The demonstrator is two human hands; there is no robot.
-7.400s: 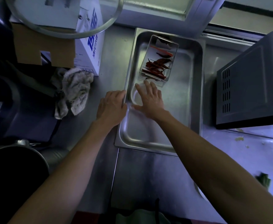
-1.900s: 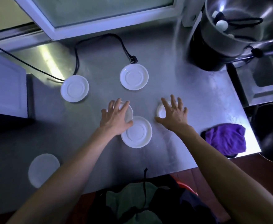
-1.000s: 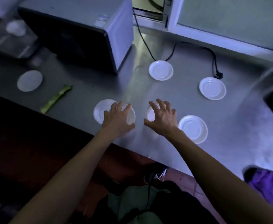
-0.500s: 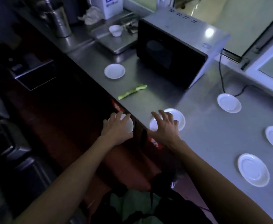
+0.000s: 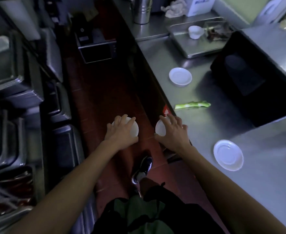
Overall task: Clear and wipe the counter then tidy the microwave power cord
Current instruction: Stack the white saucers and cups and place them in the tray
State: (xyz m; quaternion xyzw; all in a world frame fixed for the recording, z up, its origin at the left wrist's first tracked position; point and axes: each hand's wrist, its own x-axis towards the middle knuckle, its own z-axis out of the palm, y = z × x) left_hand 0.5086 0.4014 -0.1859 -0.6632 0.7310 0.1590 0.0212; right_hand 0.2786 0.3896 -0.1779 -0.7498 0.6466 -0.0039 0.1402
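Each of your hands carries one small white dish over the aisle floor, off the counter (image 5: 206, 132) edge. Your left hand (image 5: 121, 132) covers its white dish (image 5: 134, 130) from above, fingers curled over the far rim, thumb under the near side. Your right hand (image 5: 172, 132) holds the second white dish (image 5: 160, 128) the same way, fingers spread and hooked over the rim.

Handling judgement: both look like glazed ceramic, so stiff, light, smooth and breakable if dropped on the tile. A rim grip with the thumb opposed suits them; keep them level and set down flat.

Left on the counter: one saucer (image 5: 180, 76) near the microwave (image 5: 257, 78) front, another saucer (image 5: 228, 155) closer to you, and a sliver of a third at the frame's right edge. A green vegetable scrap (image 5: 193, 105) lies between the near edge and the microwave.

Containers: a shallow steel tray (image 5: 186, 48) beyond the microwave holds a small white cup (image 5: 196, 31) and a smaller steel insert (image 5: 216, 31) with dark contents, too dim to identify. A steel canister (image 5: 141, 10) stands further back, contents hidden. A crumpled rag (image 5: 173, 8) sits beside a white carton (image 5: 200, 5).

Power cord: not visible.
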